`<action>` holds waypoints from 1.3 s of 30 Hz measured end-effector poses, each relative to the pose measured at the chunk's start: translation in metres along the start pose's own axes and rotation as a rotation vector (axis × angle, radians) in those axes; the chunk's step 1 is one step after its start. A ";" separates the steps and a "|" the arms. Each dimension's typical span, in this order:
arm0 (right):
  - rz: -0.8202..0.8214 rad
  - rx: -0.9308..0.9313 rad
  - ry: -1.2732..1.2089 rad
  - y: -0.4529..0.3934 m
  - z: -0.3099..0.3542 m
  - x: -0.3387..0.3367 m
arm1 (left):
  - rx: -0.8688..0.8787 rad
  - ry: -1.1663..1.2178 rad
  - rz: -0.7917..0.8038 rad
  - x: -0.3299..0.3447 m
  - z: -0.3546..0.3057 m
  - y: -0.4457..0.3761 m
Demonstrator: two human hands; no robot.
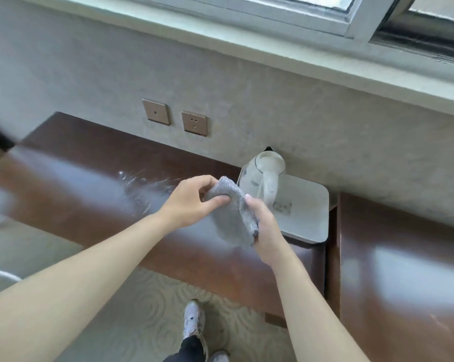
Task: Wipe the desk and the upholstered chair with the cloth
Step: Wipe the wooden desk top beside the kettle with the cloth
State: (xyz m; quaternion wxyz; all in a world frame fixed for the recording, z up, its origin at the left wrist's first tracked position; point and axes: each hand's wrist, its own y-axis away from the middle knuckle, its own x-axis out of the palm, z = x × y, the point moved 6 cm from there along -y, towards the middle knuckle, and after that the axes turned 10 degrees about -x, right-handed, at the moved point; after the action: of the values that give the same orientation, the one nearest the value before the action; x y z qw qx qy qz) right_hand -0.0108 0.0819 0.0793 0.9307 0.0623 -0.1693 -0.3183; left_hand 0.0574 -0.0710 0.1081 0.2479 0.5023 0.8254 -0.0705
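A dark, glossy wooden table point(95, 178) runs along a pale textured wall under a window sill point(246, 45), and two bronze-coloured wall plates point(194, 124) sit just above its back edge. You are standing at the table with both arms reaching over it, holding the grey cloth point(231, 218) up in the air between your hands — it is off the surface, not pressed to it. Your left hand point(191, 202) pinches the upper end of the cloth between thumb and curled fingers; your right hand point(265, 231) grips the lower, right-hand side, fingers wrapped round the fabric. Just left of your hands a patch of white streaks point(142, 189) lies on the tabletop. Behind the cloth, a white kettle point(265, 176) stands on a white tray point(309, 212) at the table's right end, close to the wall. Further right there is a second dark wooden surface point(403, 257), set apart by a narrow gap. Below, you can see patterned carpet point(142, 309) and your light shoe point(193, 320). The upholstered chair cannot be made out.
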 end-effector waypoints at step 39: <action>-0.917 0.060 -0.251 -0.142 -0.180 0.177 | -0.275 -0.586 -0.140 -0.232 0.388 -0.034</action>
State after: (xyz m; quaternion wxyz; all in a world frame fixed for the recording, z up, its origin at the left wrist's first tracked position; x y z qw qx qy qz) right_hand 0.1028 -0.1371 -0.0726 0.6643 0.1185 -0.2448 -0.6962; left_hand 0.2454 -0.4139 -0.1211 0.5350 0.3645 0.7532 -0.1169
